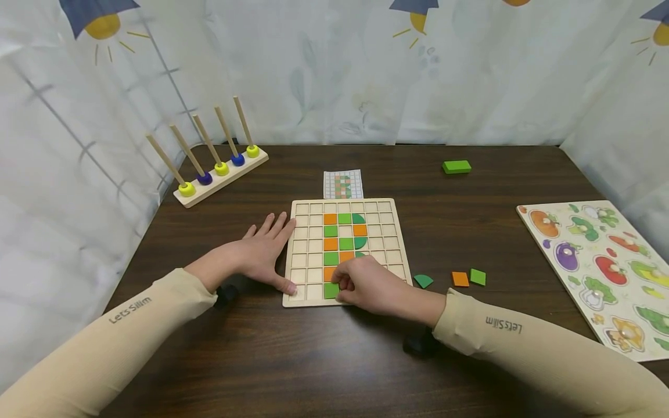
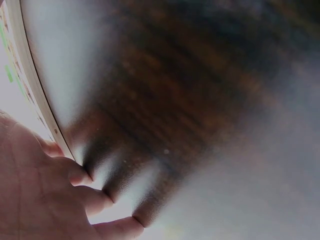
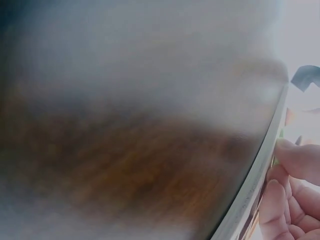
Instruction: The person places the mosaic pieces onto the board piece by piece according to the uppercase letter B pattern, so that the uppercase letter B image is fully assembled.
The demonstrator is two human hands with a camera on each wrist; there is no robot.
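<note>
A wooden grid board (image 1: 384,249) lies on the table, with orange and green squares and dark green quarter-round pieces set in its middle columns. My right hand (image 1: 373,287) is over the lower part, its curled fingers and thumb pinching a green square tile (image 1: 330,291) at the bottom row. That hand covers part of the lower grid. In the right wrist view, a sliver of green shows by the thumb (image 3: 297,157). My left hand (image 1: 263,252) rests with spread fingers along the board's left edge, its thumb on the lower left corner.
Right of the board lie a dark green quarter-round piece (image 1: 423,281), an orange square (image 1: 460,279) and a green square (image 1: 478,277). A pattern card (image 1: 357,177) touches the board's far edge. Around stand a peg stacker (image 1: 225,181), a green block (image 1: 457,167) and a vegetable puzzle (image 1: 569,290).
</note>
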